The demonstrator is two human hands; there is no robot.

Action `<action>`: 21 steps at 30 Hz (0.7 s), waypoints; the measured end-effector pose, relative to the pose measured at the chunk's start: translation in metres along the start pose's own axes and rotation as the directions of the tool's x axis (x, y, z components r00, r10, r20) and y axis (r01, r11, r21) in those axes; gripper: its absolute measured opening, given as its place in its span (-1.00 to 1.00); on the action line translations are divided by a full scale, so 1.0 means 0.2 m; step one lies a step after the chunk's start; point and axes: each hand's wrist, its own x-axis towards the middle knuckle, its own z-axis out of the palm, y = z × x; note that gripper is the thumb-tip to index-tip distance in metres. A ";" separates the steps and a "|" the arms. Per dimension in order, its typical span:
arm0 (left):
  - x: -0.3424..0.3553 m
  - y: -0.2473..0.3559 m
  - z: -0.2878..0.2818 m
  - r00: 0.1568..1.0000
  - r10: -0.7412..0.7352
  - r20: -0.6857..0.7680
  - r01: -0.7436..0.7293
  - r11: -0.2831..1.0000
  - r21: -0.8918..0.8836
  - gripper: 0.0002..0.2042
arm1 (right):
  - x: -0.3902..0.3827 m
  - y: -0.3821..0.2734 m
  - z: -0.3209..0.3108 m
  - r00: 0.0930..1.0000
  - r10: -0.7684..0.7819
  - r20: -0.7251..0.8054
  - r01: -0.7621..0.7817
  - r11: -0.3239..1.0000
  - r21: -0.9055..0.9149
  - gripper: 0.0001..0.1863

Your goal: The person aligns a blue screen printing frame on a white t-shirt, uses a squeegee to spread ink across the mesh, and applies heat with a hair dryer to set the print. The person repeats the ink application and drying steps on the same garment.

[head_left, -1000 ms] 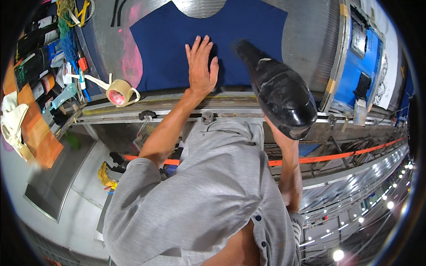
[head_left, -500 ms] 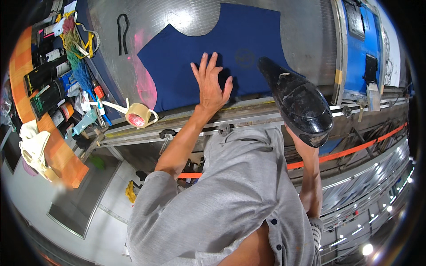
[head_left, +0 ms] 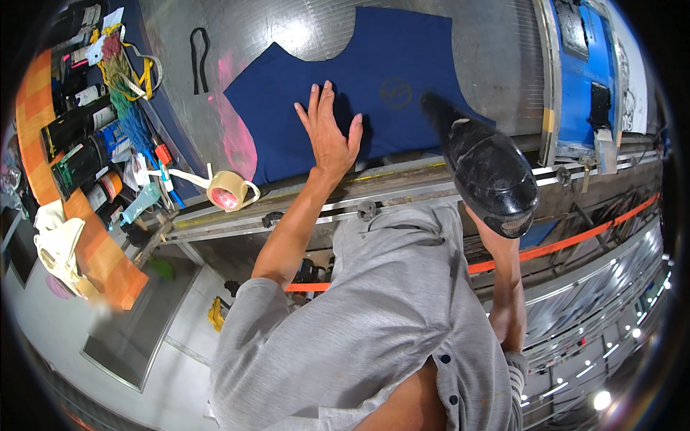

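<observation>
A dark blue cut garment piece (head_left: 277, 118) lies flat on the grey table, with a faint round printed mark (head_left: 395, 92) on it. Over its lower middle is my left hand (head_left: 330, 140), palm down with fingers stretched and thumb apart; whether it touches the cloth I cannot tell. My right hand (head_left: 494, 231) grips a black hair dryer (head_left: 496, 172) from beneath, its handle and most of my fingers hidden by the body. The dryer's nozzle points over the cloth, just right of the printed mark.
Left of the cloth are a tape roll (head_left: 227, 191), a black cord loop (head_left: 200, 61) and a pink stain (head_left: 233, 133). Bottles (head_left: 79, 161), a measuring tape (head_left: 147, 75) and tools crowd the far left. A blue framed screen (head_left: 586, 79) stands right. A metal rail (head_left: 413, 194) edges the table.
My left hand has shifted slightly left over the cloth, its fingers straighter. The hair dryer's nozzle has swung a little to the right, still in my right hand.
</observation>
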 end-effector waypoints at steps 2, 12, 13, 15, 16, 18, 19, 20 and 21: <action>-0.01 0.00 0.00 1.000 0.004 0.003 -0.004 1.000 -0.005 -0.35 | -0.01 0.00 0.00 1.000 0.016 -0.017 -0.016 1.000 -0.007 -0.43; -0.01 0.00 0.01 1.000 -0.002 0.006 0.002 1.000 -0.002 -0.37 | -0.06 0.01 0.04 0.998 -0.041 -0.041 0.044 0.997 0.067 -0.26; 0.00 0.00 0.00 1.000 -0.002 0.011 0.003 1.000 -0.004 -0.37 | -0.06 0.04 0.05 0.997 -0.065 -0.032 0.067 0.996 0.061 -0.20; 0.00 0.02 0.00 1.000 -0.002 0.021 0.003 1.000 -0.008 -0.38 | -0.08 0.12 0.07 0.996 -0.084 0.000 0.084 0.996 0.043 0.02; 0.00 0.03 -0.01 0.999 0.024 0.048 -0.024 1.000 -0.007 -0.37 | -0.08 0.13 0.08 0.996 -0.093 0.012 0.093 0.995 0.037 0.09; -0.01 0.06 -0.02 0.992 0.077 0.102 -0.077 0.997 -0.009 -0.37 | -0.07 0.12 0.07 0.995 -0.096 0.011 0.096 0.995 0.033 -0.02; -0.02 0.06 -0.01 0.985 0.122 0.122 -0.120 0.993 -0.018 -0.36 | -0.06 0.11 0.07 0.995 -0.098 0.013 0.097 0.995 0.030 -0.12; -0.03 0.07 0.00 0.976 0.166 0.142 -0.163 0.986 -0.028 -0.36 | -0.04 0.07 0.04 0.995 -0.096 0.017 0.095 0.995 0.025 -0.31; -0.04 0.07 0.01 0.965 0.209 0.161 -0.206 0.978 -0.039 -0.36 | -0.03 0.06 0.03 0.996 -0.085 0.019 0.084 0.996 0.036 -0.40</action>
